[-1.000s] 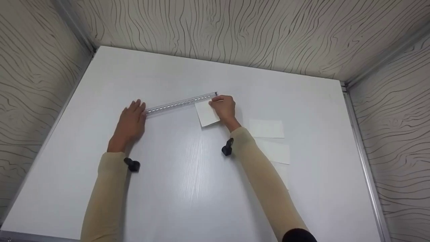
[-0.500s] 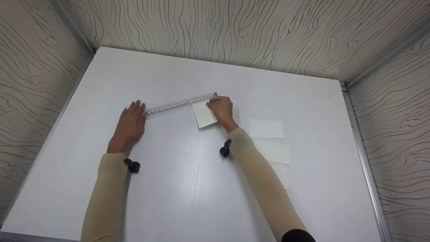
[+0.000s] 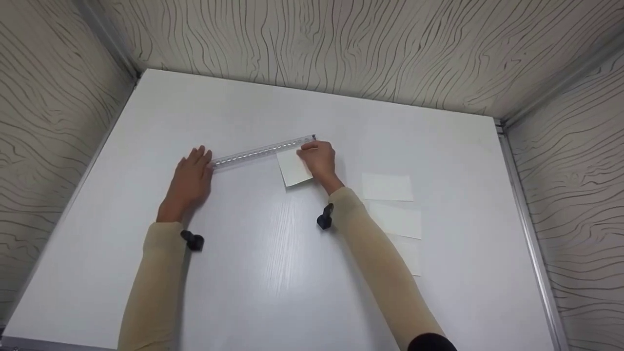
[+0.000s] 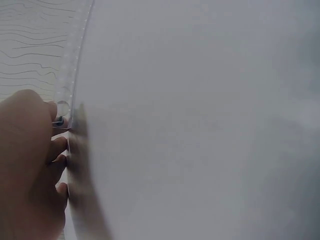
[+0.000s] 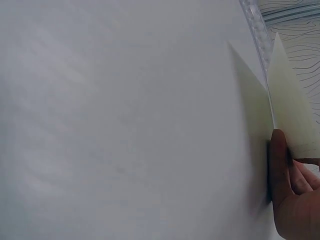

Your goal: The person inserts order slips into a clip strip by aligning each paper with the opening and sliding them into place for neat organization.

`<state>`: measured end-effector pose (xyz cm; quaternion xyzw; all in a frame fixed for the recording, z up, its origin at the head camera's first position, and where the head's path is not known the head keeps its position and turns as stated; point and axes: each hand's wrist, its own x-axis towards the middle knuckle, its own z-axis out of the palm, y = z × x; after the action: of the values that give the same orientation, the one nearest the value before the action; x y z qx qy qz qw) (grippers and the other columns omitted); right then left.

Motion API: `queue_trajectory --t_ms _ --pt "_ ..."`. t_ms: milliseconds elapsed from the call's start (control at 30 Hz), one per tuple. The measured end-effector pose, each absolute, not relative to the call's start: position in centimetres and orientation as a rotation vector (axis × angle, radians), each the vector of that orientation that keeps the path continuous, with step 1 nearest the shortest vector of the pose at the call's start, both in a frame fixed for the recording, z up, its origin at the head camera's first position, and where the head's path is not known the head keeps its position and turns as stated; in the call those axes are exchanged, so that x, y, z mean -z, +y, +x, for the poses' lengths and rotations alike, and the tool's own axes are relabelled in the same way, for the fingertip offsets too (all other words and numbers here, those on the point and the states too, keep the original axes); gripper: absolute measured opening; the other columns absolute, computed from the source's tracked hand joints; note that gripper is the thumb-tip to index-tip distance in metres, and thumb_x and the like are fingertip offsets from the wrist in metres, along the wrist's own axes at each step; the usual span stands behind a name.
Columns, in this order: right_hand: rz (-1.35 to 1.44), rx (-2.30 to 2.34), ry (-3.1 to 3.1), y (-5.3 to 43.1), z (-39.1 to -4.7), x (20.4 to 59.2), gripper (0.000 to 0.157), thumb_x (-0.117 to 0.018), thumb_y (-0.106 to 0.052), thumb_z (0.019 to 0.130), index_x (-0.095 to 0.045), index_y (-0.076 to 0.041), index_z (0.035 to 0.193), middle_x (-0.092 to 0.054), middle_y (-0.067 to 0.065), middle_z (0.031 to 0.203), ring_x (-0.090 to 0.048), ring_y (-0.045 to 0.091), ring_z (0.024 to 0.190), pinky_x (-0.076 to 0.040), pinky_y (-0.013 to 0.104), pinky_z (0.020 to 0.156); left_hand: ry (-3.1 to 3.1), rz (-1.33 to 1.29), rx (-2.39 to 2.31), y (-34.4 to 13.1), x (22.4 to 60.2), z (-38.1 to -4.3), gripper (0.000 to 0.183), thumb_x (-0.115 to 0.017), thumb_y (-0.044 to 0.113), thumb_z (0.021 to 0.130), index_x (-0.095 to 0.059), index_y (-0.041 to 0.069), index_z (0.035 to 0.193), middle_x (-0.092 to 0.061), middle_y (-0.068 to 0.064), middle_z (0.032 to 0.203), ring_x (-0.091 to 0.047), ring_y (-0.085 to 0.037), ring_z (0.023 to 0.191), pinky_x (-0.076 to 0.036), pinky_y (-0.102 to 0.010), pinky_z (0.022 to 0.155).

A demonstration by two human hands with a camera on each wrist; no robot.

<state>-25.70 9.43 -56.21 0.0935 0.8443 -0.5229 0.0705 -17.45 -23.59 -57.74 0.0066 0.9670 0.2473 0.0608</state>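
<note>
A clear ruler-like plastic strip (image 3: 253, 154) lies slanted on the white table. My left hand (image 3: 189, 179) rests with straight fingers at the strip's left end; in the left wrist view, the thumb side of the hand (image 4: 25, 165) is beside that end. My right hand (image 3: 319, 158) pinches a pale yellow paper slip (image 3: 291, 168) between thumb and fingers. The slip's top edge runs along the strip's lower edge, near its right end. In the right wrist view the paper slip (image 5: 290, 107) stands tilted up off the table, its lower corner in the fingers.
Several similar slips lie flat in a column on the right: a top slip (image 3: 387, 187), a middle slip (image 3: 399, 220), and a lower slip (image 3: 410, 254) partly hidden by the right sleeve. Wood-patterned walls (image 3: 317, 44) enclose the table (image 3: 234, 292) at the back and sides.
My right hand has slid a little left and down with the paper slip, along the clear strip. The left hand and the strip stay nearly where they were.
</note>
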Motion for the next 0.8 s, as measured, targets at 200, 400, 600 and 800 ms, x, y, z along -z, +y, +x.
queue_trajectory --t_ms 200,400,600,800 --pt "0.247 1.575 2.539 9.01 -25.49 56.23 0.018 -0.078 -0.017 0.094 -0.079 -0.004 0.107 -0.079 0.014 0.109 -0.073 0.022 0.097 -0.058 0.028 0.080 2.917 0.004 -0.751 -23.59 57.99 -17.43 0.061 -0.021 0.041 0.115 -0.026 0.009 0.167 -0.016 -0.013 0.178 -0.008 -0.036 0.167 -0.003 -0.055 0.139" --pt "0.236 1.586 2.531 8.84 -25.35 56.21 0.018 -0.077 -0.016 0.095 -0.078 -0.004 0.107 -0.079 0.014 0.109 -0.075 0.024 0.099 -0.061 0.028 0.081 2.915 0.023 -0.744 -23.60 57.83 -17.48 0.063 -0.019 0.041 0.115 -0.026 0.006 0.167 -0.016 -0.016 0.178 -0.008 -0.037 0.167 -0.002 -0.055 0.139" --pt "0.231 1.586 2.545 8.75 -25.34 56.30 0.017 -0.076 -0.015 0.095 -0.078 -0.003 0.107 -0.079 0.015 0.109 -0.076 0.025 0.100 -0.061 0.028 0.081 2.904 0.019 -0.737 -23.59 57.90 -17.51 0.065 -0.016 0.043 0.114 -0.025 0.006 0.167 -0.015 -0.016 0.178 -0.007 -0.037 0.167 -0.001 -0.055 0.139" --pt "0.240 1.576 2.575 8.58 -25.31 56.37 0.016 -0.077 -0.015 0.094 -0.079 -0.003 0.105 -0.080 0.015 0.107 -0.076 0.024 0.097 -0.061 0.028 0.079 2.892 0.012 -0.755 -23.69 58.08 -17.67 0.065 -0.017 0.044 0.114 -0.024 0.008 0.167 -0.014 -0.015 0.178 -0.006 -0.036 0.167 0.000 -0.054 0.139"
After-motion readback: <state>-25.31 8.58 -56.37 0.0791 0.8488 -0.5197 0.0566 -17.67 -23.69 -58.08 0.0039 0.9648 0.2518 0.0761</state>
